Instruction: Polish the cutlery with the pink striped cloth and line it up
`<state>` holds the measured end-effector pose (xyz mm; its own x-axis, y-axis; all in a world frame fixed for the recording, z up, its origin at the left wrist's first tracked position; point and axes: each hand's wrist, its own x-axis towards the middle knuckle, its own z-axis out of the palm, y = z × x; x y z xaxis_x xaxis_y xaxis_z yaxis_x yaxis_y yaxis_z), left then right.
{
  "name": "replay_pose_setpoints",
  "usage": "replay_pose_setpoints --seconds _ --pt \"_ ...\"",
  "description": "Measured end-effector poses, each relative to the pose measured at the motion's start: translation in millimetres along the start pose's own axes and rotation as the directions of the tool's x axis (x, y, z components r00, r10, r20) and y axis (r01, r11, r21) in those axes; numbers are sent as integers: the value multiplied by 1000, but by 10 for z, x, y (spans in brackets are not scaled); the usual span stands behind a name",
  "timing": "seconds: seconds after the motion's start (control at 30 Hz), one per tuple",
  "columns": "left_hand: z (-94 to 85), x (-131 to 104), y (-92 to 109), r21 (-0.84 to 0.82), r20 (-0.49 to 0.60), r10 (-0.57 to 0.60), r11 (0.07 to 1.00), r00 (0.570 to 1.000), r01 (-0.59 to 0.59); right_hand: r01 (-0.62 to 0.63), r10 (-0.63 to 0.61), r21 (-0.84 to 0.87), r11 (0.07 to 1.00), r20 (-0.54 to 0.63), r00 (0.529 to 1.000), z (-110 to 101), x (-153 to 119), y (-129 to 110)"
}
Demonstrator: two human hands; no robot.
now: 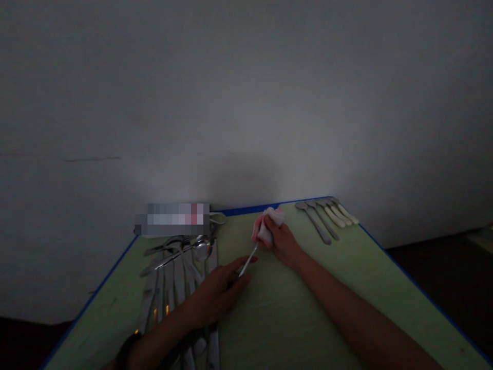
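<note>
My left hand is closed on the slim metal handle of a piece of cutlery, which slants up to the right. A folded pink and white cloth covers the far end, so its kind is hidden. That cloth is pinched in my right hand, over the middle of the table. Beneath and behind my left forearm lies a pile of metal cutlery, with spoons and flat handles showing. Off to the right, several spoons lie side by side, some with cream-coloured handles.
The pale green table has a blue edge and stands against a grey wall. A pixelated, unreadable object sits at the back left corner. A pale loop-shaped item sticks out beside it.
</note>
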<state>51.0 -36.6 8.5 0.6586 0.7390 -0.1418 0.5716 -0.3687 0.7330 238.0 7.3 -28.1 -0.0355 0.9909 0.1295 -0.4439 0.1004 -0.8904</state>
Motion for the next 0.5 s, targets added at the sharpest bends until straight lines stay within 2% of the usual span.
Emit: replay_pose_setpoints --seconds 0.27,0.5 --pt "6 11 -15 -51 20 -4 999 1000 5 -23 24 37 999 -15 1000 2 10 1" --pt "27 5 -27 -25 -20 3 1000 1000 -4 -43 44 33 999 -38 998 12 -2 -15"
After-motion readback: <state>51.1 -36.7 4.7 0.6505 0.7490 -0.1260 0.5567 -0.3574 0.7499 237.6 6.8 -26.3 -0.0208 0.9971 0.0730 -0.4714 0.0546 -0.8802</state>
